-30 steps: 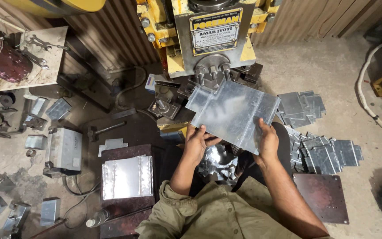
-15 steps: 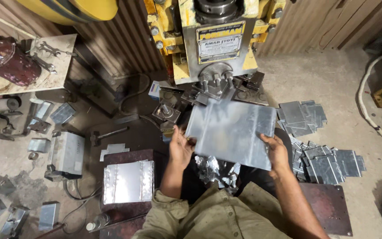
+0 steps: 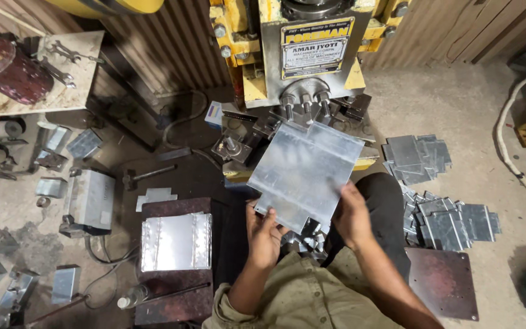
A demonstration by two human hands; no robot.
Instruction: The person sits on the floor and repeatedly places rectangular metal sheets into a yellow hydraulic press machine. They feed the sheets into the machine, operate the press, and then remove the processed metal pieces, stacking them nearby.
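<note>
I hold a flat, shiny metal sheet with notched corners in both hands, tilted in front of a yellow and grey press machine. My left hand grips the sheet's near left corner. My right hand grips its near right edge. The sheet's far edge lies close to the press die and its bolts. Small metal scraps lie under the sheet between my hands.
A stack of formed sheets rests on a rusty block at left. Piles of cut sheets and more cut sheets lie on the floor at right, beside a rusty plate. A hammer, metal boxes and a bench with wrenches stand at left.
The sheet has swung round and moved toward the press die. My hands have shifted along its near edge, and the view has dropped closer.
</note>
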